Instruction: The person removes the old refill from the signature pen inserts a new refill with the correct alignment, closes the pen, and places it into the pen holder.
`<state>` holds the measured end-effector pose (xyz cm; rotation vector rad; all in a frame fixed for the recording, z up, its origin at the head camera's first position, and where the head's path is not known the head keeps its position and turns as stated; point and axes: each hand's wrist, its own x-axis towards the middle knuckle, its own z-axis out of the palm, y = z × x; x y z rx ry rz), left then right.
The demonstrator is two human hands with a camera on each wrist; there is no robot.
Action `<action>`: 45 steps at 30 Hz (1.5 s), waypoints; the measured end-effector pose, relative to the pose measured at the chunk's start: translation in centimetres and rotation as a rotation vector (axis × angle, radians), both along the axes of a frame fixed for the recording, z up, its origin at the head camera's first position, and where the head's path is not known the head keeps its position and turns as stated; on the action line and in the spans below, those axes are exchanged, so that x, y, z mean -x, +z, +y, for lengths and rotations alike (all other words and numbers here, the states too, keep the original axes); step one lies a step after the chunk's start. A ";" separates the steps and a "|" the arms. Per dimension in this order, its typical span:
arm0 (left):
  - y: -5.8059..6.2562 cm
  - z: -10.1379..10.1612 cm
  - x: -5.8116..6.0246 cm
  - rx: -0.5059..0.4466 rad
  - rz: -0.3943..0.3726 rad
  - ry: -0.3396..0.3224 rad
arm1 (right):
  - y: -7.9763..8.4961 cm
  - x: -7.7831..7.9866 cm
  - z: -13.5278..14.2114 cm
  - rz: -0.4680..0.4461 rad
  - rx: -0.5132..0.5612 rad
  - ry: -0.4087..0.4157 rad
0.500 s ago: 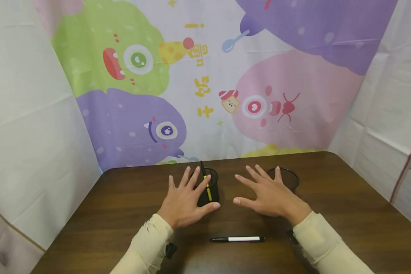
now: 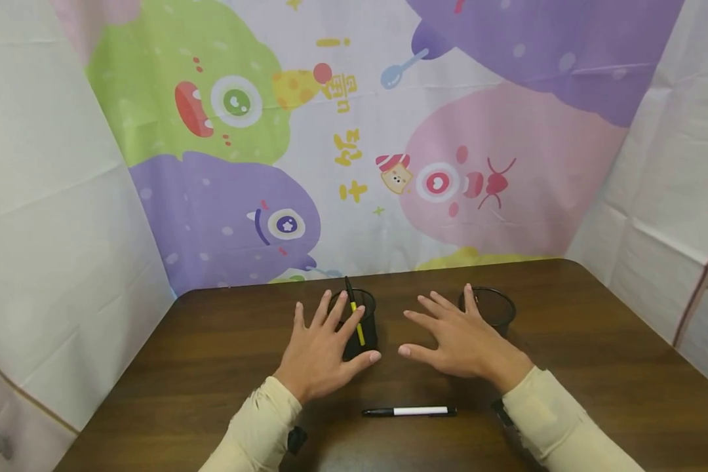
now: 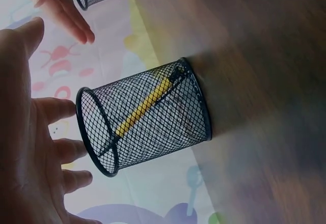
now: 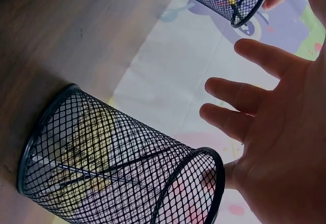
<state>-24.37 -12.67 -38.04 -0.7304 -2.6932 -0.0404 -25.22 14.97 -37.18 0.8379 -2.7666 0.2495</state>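
My left hand (image 2: pixel 315 357) hovers palm down, fingers spread, over the near side of a black mesh pen cup (image 2: pixel 370 337). A yellow and black pen (image 3: pixel 145 107) leans inside that cup. My right hand (image 2: pixel 466 341) is spread the same way beside a second black mesh cup (image 4: pixel 117 158); its little finger overlaps the rim in the head view. Neither hand grips anything, and whether fingertips touch the rims I cannot tell. Between the forearms, a black and white pen (image 2: pixel 413 412) lies sideways on the table. Dark lines cross the second cup's mesh; what they are is unclear.
The brown wooden table (image 2: pixel 212 367) has rounded far corners. Behind it hangs a cloth backdrop (image 2: pixel 366 242) with cartoon monsters, and pale cloth sides (image 2: pixel 65 196) stand left and right. Dark bands sit under both cream sleeves (image 2: pixel 259 426).
Both hands have shifted slightly. The right hand's fingers have drawn a little closer together, moving leftward, so more of the right cup's rim shows. Cups and loose pen stay put.
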 end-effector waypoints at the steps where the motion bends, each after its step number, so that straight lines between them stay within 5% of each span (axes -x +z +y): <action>1: 0.0 0.0 0.0 -0.002 0.005 -0.003 | 0.0 0.0 0.0 -0.004 0.002 0.002; 30: -0.5 -0.4 -0.4 -0.066 0.178 -0.069 | 0.2 -0.6 -0.3 -0.023 0.006 0.036; 45: -0.5 0.4 -0.8 -0.084 0.251 -0.105 | -0.1 -0.8 -0.9 0.012 -0.020 0.121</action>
